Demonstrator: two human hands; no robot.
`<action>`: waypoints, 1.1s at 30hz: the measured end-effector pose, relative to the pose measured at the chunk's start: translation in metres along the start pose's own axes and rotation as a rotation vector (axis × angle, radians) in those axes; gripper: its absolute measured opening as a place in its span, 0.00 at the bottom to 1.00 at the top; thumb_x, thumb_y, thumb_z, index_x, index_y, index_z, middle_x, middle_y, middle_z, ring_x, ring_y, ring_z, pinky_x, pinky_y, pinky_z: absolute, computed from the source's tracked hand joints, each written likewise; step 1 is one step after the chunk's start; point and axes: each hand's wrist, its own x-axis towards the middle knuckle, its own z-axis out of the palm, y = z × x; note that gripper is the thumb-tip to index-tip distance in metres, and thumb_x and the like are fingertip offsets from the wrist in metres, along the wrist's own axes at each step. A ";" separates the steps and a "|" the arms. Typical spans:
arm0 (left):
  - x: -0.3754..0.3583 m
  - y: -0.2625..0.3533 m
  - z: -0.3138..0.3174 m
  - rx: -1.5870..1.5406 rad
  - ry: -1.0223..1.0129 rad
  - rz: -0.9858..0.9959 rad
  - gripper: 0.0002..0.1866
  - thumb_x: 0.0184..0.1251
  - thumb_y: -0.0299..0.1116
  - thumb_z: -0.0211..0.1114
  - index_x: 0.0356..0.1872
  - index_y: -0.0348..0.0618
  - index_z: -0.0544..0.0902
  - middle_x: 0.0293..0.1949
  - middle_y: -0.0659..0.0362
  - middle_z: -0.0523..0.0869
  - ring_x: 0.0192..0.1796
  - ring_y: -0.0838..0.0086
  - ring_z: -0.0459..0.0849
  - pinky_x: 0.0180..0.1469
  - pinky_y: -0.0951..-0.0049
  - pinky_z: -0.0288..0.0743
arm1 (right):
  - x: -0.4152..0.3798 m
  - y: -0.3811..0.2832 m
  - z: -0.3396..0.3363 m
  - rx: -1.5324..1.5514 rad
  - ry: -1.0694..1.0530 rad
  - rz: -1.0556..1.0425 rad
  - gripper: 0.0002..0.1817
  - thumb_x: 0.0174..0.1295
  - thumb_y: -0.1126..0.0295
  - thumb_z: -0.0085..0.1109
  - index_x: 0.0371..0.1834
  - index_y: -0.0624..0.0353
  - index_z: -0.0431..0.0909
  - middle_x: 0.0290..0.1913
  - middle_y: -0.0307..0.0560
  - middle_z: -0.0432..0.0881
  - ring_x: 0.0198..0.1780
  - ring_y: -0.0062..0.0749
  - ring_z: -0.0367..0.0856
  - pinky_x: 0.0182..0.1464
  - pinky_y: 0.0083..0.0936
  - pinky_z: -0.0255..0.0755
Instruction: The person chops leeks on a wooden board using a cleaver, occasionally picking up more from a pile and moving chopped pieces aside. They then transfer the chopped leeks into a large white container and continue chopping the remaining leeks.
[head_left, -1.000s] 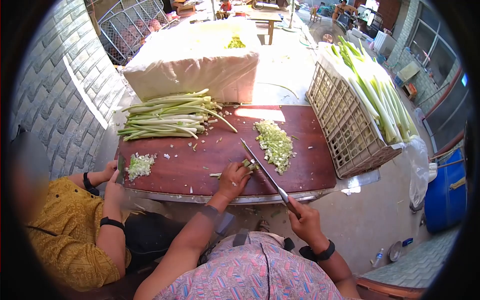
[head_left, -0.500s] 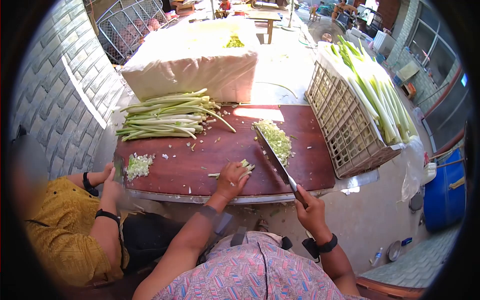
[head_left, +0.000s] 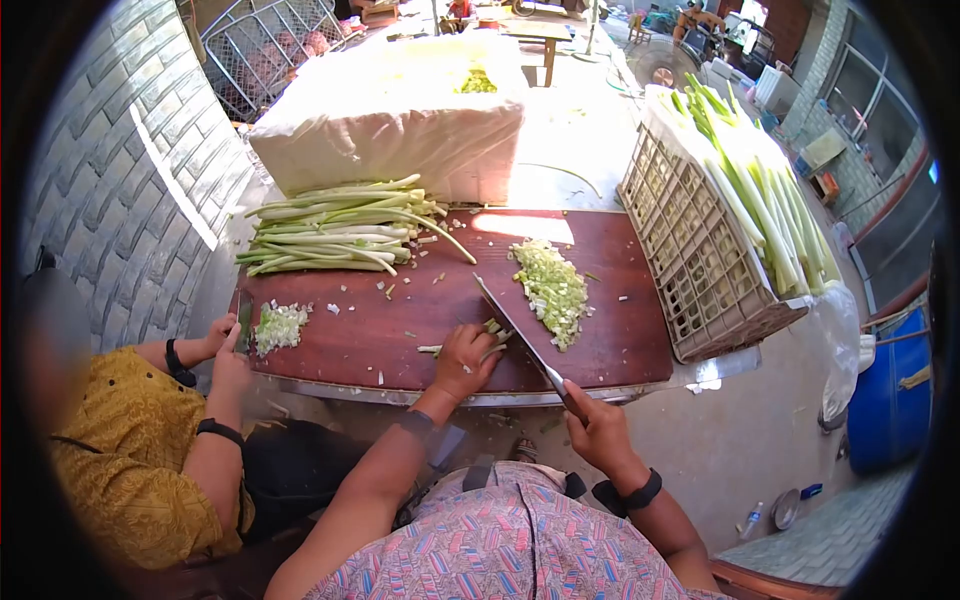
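Left hand (head_left: 467, 358): fingers curled down over short stalks (head_left: 499, 338) near the bench's (head_left: 625, 352) front edge. Right hand (head_left: 603, 432): closed around the knife (head_left: 528, 346), its blade just beside them. Chopped: one pile (head_left: 553, 292) right of centre, a smaller pile (head_left: 280, 327) by the left edge. Uncut: long stalks (head_left: 335, 236) at the far left corner.

From here I read: tabletop (head_left: 400, 345) reddish-brown, smooth, semi-glossy. Knife blade (head_left: 518, 330) shiny metal. Crate (head_left: 690, 235) matt plastic. Wall (head_left: 130, 150) rough.
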 end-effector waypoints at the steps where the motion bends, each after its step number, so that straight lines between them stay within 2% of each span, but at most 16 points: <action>1: 0.000 0.000 0.000 -0.009 0.001 -0.001 0.12 0.52 0.34 0.73 0.37 0.46 0.83 0.42 0.54 0.81 0.44 0.56 0.80 0.46 0.58 0.74 | 0.001 0.000 0.000 0.024 -0.003 0.026 0.31 0.57 0.68 0.64 0.68 0.44 0.72 0.26 0.55 0.80 0.28 0.52 0.81 0.33 0.45 0.75; 4: 0.002 0.001 -0.002 0.070 0.044 0.072 0.12 0.52 0.35 0.73 0.37 0.46 0.83 0.43 0.54 0.81 0.45 0.56 0.80 0.47 0.58 0.73 | 0.002 -0.006 -0.001 0.048 -0.020 0.057 0.32 0.57 0.68 0.64 0.69 0.44 0.71 0.28 0.57 0.81 0.29 0.55 0.81 0.34 0.46 0.75; 7: 0.002 0.004 -0.003 0.066 0.044 0.058 0.13 0.48 0.33 0.73 0.36 0.46 0.81 0.45 0.54 0.81 0.48 0.55 0.79 0.49 0.56 0.73 | 0.003 -0.006 -0.002 0.043 -0.061 0.094 0.34 0.57 0.68 0.64 0.71 0.44 0.68 0.29 0.58 0.82 0.31 0.58 0.82 0.36 0.47 0.76; 11: 0.002 0.005 -0.003 0.014 0.029 0.018 0.13 0.49 0.33 0.72 0.36 0.46 0.82 0.44 0.54 0.82 0.48 0.55 0.80 0.49 0.56 0.74 | 0.007 -0.010 -0.010 0.117 -0.099 0.180 0.36 0.58 0.69 0.63 0.73 0.44 0.66 0.32 0.61 0.83 0.35 0.59 0.83 0.40 0.47 0.76; 15: 0.000 0.002 -0.001 -0.017 0.040 0.026 0.13 0.49 0.32 0.72 0.37 0.46 0.82 0.44 0.54 0.82 0.47 0.56 0.80 0.49 0.57 0.74 | 0.007 -0.009 -0.011 0.129 -0.140 0.275 0.36 0.57 0.70 0.63 0.72 0.46 0.66 0.34 0.62 0.84 0.37 0.60 0.83 0.41 0.45 0.76; 17: -0.002 0.002 0.000 -0.020 0.051 0.034 0.12 0.50 0.31 0.72 0.37 0.46 0.82 0.44 0.54 0.82 0.47 0.56 0.80 0.49 0.58 0.74 | 0.006 -0.012 -0.010 0.197 -0.087 0.291 0.34 0.57 0.72 0.63 0.71 0.46 0.69 0.37 0.62 0.84 0.39 0.60 0.83 0.41 0.44 0.76; 18: -0.002 0.002 0.000 -0.026 0.038 0.030 0.12 0.50 0.31 0.72 0.37 0.46 0.83 0.43 0.55 0.82 0.46 0.57 0.80 0.48 0.58 0.75 | 0.005 -0.012 -0.008 0.197 -0.090 0.286 0.34 0.57 0.72 0.63 0.71 0.46 0.69 0.37 0.62 0.84 0.39 0.60 0.83 0.41 0.44 0.76; 20: -0.003 0.005 0.000 -0.029 0.028 0.020 0.11 0.50 0.30 0.72 0.36 0.46 0.83 0.42 0.55 0.82 0.46 0.57 0.80 0.48 0.59 0.75 | -0.001 -0.010 -0.006 0.170 0.035 0.124 0.33 0.56 0.76 0.63 0.69 0.49 0.71 0.35 0.62 0.84 0.35 0.55 0.84 0.37 0.38 0.76; 24: -0.005 0.009 0.004 -0.018 0.032 -0.001 0.09 0.52 0.29 0.71 0.35 0.46 0.83 0.40 0.56 0.82 0.44 0.57 0.80 0.46 0.59 0.75 | -0.005 -0.017 -0.021 0.080 0.000 0.056 0.34 0.55 0.77 0.63 0.69 0.49 0.71 0.33 0.59 0.83 0.32 0.53 0.83 0.35 0.38 0.75; 26: -0.006 0.007 0.006 -0.009 0.040 -0.009 0.09 0.52 0.29 0.71 0.35 0.46 0.83 0.39 0.56 0.82 0.43 0.57 0.80 0.45 0.59 0.75 | -0.003 -0.021 -0.025 0.040 -0.040 0.012 0.34 0.55 0.76 0.64 0.69 0.47 0.72 0.28 0.55 0.80 0.29 0.50 0.81 0.33 0.39 0.74; 28: -0.004 0.006 0.005 -0.019 0.064 0.042 0.08 0.52 0.30 0.71 0.35 0.47 0.83 0.38 0.56 0.81 0.42 0.57 0.79 0.44 0.59 0.75 | 0.001 -0.024 -0.025 -0.013 -0.070 -0.007 0.33 0.56 0.75 0.64 0.69 0.46 0.72 0.27 0.54 0.79 0.28 0.50 0.81 0.33 0.41 0.74; 33: -0.005 0.006 0.006 -0.004 0.068 0.004 0.08 0.53 0.31 0.70 0.34 0.47 0.83 0.35 0.55 0.79 0.40 0.56 0.78 0.42 0.58 0.74 | 0.012 -0.028 -0.020 -0.138 -0.156 -0.006 0.32 0.57 0.72 0.63 0.68 0.42 0.73 0.24 0.53 0.77 0.26 0.50 0.79 0.30 0.44 0.72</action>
